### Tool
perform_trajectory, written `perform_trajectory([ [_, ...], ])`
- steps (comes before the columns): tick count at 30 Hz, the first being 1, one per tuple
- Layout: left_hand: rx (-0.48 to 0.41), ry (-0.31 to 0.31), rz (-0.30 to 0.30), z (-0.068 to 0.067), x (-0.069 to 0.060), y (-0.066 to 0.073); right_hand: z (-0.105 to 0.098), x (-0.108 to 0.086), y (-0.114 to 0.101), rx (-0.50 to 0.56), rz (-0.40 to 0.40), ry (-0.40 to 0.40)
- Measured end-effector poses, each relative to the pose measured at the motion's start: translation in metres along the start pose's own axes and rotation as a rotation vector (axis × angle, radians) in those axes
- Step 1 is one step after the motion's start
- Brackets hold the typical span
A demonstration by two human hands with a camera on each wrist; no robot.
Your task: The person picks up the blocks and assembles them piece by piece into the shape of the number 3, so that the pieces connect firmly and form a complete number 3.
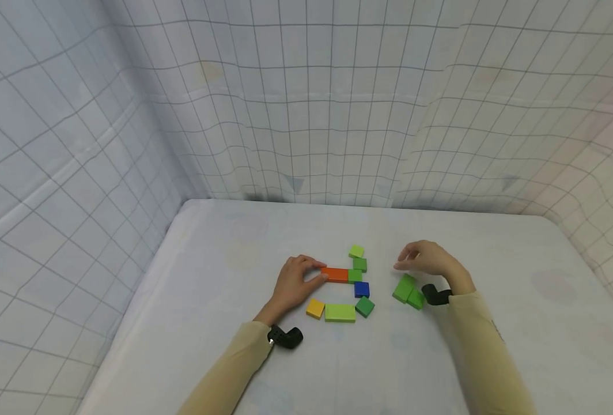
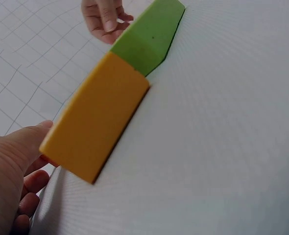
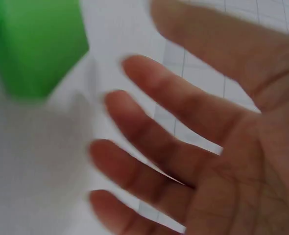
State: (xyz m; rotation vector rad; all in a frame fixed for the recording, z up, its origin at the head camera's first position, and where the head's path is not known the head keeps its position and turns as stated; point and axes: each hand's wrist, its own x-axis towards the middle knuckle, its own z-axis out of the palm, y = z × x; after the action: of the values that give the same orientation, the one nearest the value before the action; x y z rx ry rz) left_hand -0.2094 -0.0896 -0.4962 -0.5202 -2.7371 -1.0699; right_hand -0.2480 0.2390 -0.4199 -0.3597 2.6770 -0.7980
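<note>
My left hand (image 1: 294, 283) pinches the left end of a long orange-red block (image 1: 336, 275) between thumb and fingertips. That block's other end meets a small green block (image 1: 355, 276). Another green block (image 1: 360, 264) and a lime block (image 1: 356, 251) continue upward from it; a blue block (image 1: 362, 289) lies just below. Nearer the person are a yellow-orange block (image 1: 315, 308), a long lime block (image 1: 340, 313) and a turned dark green block (image 1: 364, 306). My right hand (image 1: 427, 258) hovers with loosely bent, empty fingers beyond a larger green block (image 1: 404, 288), spread apart in the right wrist view.
A smaller green block (image 1: 416, 298) touches the larger one by the right wrist. The white-covered table (image 1: 223, 253) ends at a grid-patterned curtain (image 1: 306, 115) at the back, with more curtain on both sides. Black cameras (image 1: 286, 337) sit on both wrists.
</note>
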Motion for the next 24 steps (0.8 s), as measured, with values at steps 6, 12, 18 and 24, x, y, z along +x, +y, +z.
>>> perform_trajectory([
  [6, -0.011, 0.013, 0.002, -0.001, -0.001, -0.001, 0.0, -0.014, 0.018, 0.046, -0.017, -0.141],
  [12, -0.022, 0.003, 0.005, 0.0, -0.001, -0.002, 0.008, -0.008, 0.027, 0.13, -0.035, -0.102],
  [18, -0.013, 0.002, 0.005, 0.0, 0.0, -0.002, 0.014, 0.001, 0.029, 0.108, -0.066, 0.035],
  [24, -0.011, 0.005, 0.008, 0.001, 0.0, -0.002, 0.01, -0.002, 0.029, 0.027, -0.158, 0.044],
])
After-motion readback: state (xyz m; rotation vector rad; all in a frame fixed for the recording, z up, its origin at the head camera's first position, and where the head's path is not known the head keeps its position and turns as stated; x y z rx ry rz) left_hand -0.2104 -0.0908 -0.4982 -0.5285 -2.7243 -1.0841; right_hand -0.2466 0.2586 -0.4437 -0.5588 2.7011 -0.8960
